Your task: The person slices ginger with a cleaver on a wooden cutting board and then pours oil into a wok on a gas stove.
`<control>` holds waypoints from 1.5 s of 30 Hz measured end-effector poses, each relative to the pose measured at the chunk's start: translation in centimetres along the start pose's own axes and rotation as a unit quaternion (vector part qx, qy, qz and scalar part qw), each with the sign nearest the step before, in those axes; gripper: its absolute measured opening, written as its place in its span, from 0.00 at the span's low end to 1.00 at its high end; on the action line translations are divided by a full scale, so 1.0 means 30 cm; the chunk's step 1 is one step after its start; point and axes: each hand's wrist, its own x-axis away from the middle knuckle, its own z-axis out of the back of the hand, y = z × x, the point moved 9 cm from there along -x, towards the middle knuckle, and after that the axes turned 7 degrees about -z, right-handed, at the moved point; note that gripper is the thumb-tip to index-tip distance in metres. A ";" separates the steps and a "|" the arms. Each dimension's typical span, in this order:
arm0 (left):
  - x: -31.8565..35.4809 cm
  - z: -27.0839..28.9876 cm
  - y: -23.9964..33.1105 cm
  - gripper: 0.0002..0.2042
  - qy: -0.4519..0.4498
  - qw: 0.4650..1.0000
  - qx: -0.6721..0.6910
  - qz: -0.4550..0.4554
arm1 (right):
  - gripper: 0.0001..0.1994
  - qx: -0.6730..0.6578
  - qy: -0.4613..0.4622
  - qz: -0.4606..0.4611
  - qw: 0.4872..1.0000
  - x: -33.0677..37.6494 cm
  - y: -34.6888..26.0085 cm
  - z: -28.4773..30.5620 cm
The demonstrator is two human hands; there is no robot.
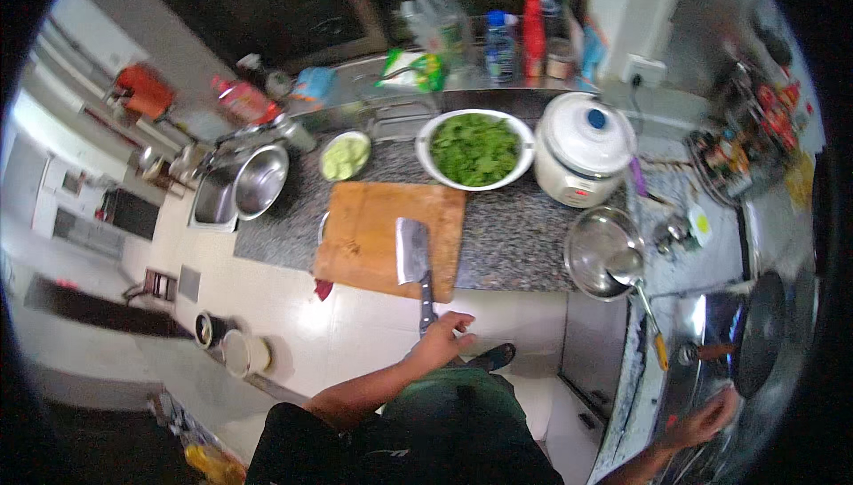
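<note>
My left hand (pixel 444 341) is just below the end of the black handle of a cleaver (pixel 412 250). Its fingers point right, loosely bent and apart, with nothing seen in them. The cleaver lies on a wooden cutting board (pixel 364 218), its handle sticking out past the near edge. Far to the right, my right hand (pixel 706 418) is over the stove (pixel 711 329), close to the near side of a dark round pan (pixel 762 334). Blur hides whether those fingers hold anything.
Behind the board stand a white basin (pixel 426 161) of green leaves, a bowl of pale green slices (pixel 345 156) and a white rice cooker (pixel 582 152). A steel pan (pixel 586 254) with a ladle (pixel 653 316) sits before the stove. Left are a metal bowl (pixel 260 183) and sink (pixel 213 196).
</note>
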 end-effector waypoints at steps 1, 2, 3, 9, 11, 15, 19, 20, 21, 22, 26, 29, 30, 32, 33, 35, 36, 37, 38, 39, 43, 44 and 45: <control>0.039 0.088 -0.062 0.18 0.048 0.999 -0.004 0.014 | 0.11 -0.093 -0.043 -0.043 0.994 0.112 -0.068 -0.114; 0.058 0.178 -0.134 0.17 0.088 0.995 -0.051 0.011 | 0.09 -0.184 -0.122 -0.019 0.975 0.209 -0.202 -0.254; 0.077 0.258 -0.195 0.15 0.122 0.988 -0.098 0.007 | 0.07 -0.290 -0.199 -0.211 0.912 0.376 -0.291 -0.417; -0.078 0.780 -0.605 0.17 0.190 0.917 -0.349 0.008 | 0.18 -0.210 -0.624 -0.072 0.749 0.942 -0.857 -0.873; -0.222 0.946 -0.602 0.16 0.183 0.928 -0.322 0.031 | 0.21 -0.158 -0.620 0.006 0.769 1.085 -0.921 -0.968; -0.404 1.051 -0.787 0.15 0.155 0.943 -0.284 0.072 | 0.26 -0.090 -0.648 -0.035 0.756 1.231 -1.002 -1.072; -0.513 1.063 -0.810 0.12 0.130 0.946 -0.277 0.104 | 0.26 -0.012 -0.620 -0.047 0.783 1.310 -1.002 -1.129; -0.516 1.063 -0.831 0.11 0.130 0.947 -0.272 0.107 | 0.25 -0.007 -0.626 -0.066 0.777 1.309 -1.021 -1.135; -0.516 1.045 -0.873 0.10 0.105 0.956 -0.255 0.094 | 0.25 0.006 -0.625 -0.066 0.778 1.307 -1.042 -1.148; -0.523 1.039 -0.892 0.10 0.080 0.964 -0.241 0.078 | 0.25 0.016 -0.623 -0.068 0.779 1.299 -1.064 -1.165; -0.409 0.989 -0.825 0.09 -0.014 0.981 -0.193 0.013 | 0.23 0.010 -0.605 -0.078 0.792 1.301 -1.079 -1.164; -0.279 0.959 -0.697 0.10 -0.053 0.975 -0.206 -0.064 | 0.22 -0.034 -0.629 -0.103 0.770 1.332 -1.062 -1.187; -0.255 0.934 -0.704 0.12 -0.055 0.968 -0.229 -0.085 | 0.22 -0.058 -0.639 -0.112 0.759 1.348 -1.054 -1.191; -0.235 0.906 -0.710 0.17 -0.053 0.951 -0.279 -0.121 | 0.18 -0.162 -0.638 -0.250 0.710 1.360 -1.091 -1.161; -0.235 0.894 -0.706 0.17 -0.046 0.947 -0.284 -0.146 | 0.17 -0.213 -0.629 -0.317 0.677 1.374 -1.111 -1.147; -0.241 0.865 -0.657 0.17 -0.035 0.936 -0.289 -0.196 | 0.17 -0.237 -0.619 -0.330 0.672 1.400 -1.122 -1.130; -0.249 0.843 -0.659 0.16 -0.058 0.931 -0.298 -0.203 | 0.17 -0.249 -0.613 -0.337 0.669 1.414 -1.121 -1.121; -0.260 0.825 -0.691 0.15 -0.078 0.932 -0.292 -0.201 | 0.17 -0.240 -0.614 -0.331 0.675 1.429 -1.117 -1.115; -0.270 0.805 -0.736 0.15 -0.098 0.932 -0.288 -0.196 | 0.18 -0.232 -0.616 -0.325 0.679 1.450 -1.114 -1.111; -0.274 0.785 -0.779 0.14 -0.118 0.932 -0.284 -0.191 | 0.18 -0.224 -0.619 -0.319 0.682 1.465 -1.114 -1.110; -0.281 0.824 -0.726 0.12 -0.103 0.936 -0.296 -0.158 | 0.16 -0.258 -0.622 -0.336 0.659 1.489 -1.146 -1.137; -0.280 0.830 -0.757 0.12 -0.084 0.940 -0.286 -0.166 | 0.16 -0.270 -0.607 -0.343 0.664 1.488 -1.143 -1.151; -0.276 0.838 -0.788 0.12 -0.065 0.943 -0.276 -0.174 | 0.15 -0.282 -0.593 -0.350 0.668 1.492 -1.137 -1.170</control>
